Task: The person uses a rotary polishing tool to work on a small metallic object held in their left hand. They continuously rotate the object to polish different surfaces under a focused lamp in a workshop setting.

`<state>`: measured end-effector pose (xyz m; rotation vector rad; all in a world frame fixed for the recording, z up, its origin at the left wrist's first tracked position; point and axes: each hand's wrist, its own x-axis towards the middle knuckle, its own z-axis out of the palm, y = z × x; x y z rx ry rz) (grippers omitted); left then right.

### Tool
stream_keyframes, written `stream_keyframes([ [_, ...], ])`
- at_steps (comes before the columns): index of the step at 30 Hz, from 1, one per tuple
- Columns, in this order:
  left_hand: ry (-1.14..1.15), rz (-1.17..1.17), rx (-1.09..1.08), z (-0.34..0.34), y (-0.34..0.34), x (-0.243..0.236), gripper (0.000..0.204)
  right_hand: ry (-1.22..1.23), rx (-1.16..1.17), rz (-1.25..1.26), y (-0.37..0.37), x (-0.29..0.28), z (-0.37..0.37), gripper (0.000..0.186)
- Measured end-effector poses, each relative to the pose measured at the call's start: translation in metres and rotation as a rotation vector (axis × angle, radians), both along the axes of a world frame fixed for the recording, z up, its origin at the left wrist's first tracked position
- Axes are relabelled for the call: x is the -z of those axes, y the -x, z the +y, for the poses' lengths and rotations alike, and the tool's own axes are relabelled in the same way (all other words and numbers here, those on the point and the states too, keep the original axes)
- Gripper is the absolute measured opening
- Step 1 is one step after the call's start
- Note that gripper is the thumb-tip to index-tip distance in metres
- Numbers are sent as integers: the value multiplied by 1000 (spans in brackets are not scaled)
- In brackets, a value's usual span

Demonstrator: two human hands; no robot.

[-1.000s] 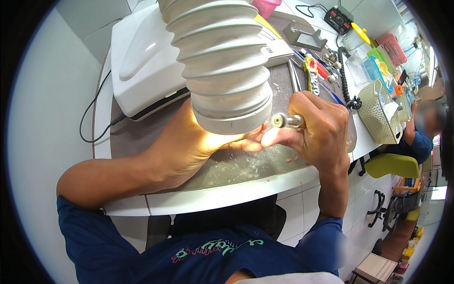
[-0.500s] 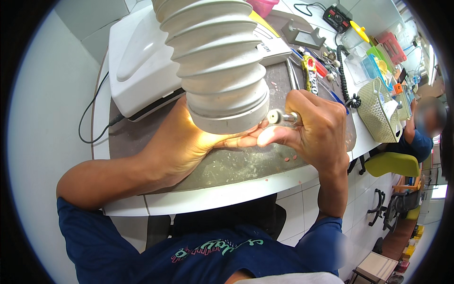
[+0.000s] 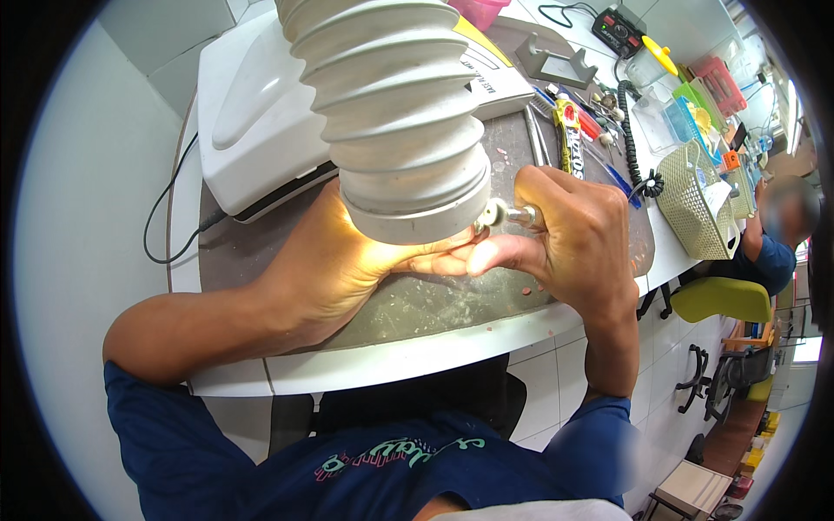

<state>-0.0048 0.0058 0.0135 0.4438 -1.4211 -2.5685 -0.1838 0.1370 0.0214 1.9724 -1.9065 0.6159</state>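
My right hand (image 3: 584, 239) is closed around a metal rotary handpiece (image 3: 524, 216) with a pale round tip that points left. Its thumb stretches toward the fingertips of my left hand (image 3: 334, 273). That hand reaches in under the mouth of a thick white corrugated hose (image 3: 395, 130), lit yellow from above. Its fingers curl to the right, close to the handpiece tip. The hose end covers most of them, so whatever they hold is hidden.
A white rounded machine (image 3: 261, 100) stands at the left. On the right lie a yellow tube (image 3: 569, 135), small tools, a black coiled cord (image 3: 632, 130) from a control box (image 3: 618, 33), and a mesh basket (image 3: 695, 208). Pink crumbs dot the grey mat (image 3: 434, 308). Another person sits at far right.
My right hand has shifted slightly left, and the handpiece tip has swung closer to the hose mouth and my left fingers. My left hand has barely moved.
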Motion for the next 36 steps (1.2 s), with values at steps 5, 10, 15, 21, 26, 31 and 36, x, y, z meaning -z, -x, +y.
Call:
stream_keyframes([
  [5, 17, -1, -14, 1, 0, 0, 32, 33, -12, 28, -1, 2, -1, 65],
  [10, -8, 17, -23, 1, -1, 0, 31, 22, 8, 44, -1, 1, -1, 65],
  [15, -13, 7, -2, -1, 0, 1, 31, 38, -3, 49, -2, 1, -2, 65],
  [21, 59, 5, -9, 0, -1, 0, 31, 27, 5, 55, -3, 0, -2, 65],
  [26, -6, 26, -11, 0, -1, -1, 30, 53, 26, 41, -2, 3, -2, 65],
  [31, 29, 19, -18, 0, -1, 1, 30, 39, 29, 47, -3, 3, -3, 65],
  [36, -47, 61, -24, 1, -1, -2, 32, 28, 22, 66, -4, 1, -2, 66],
])
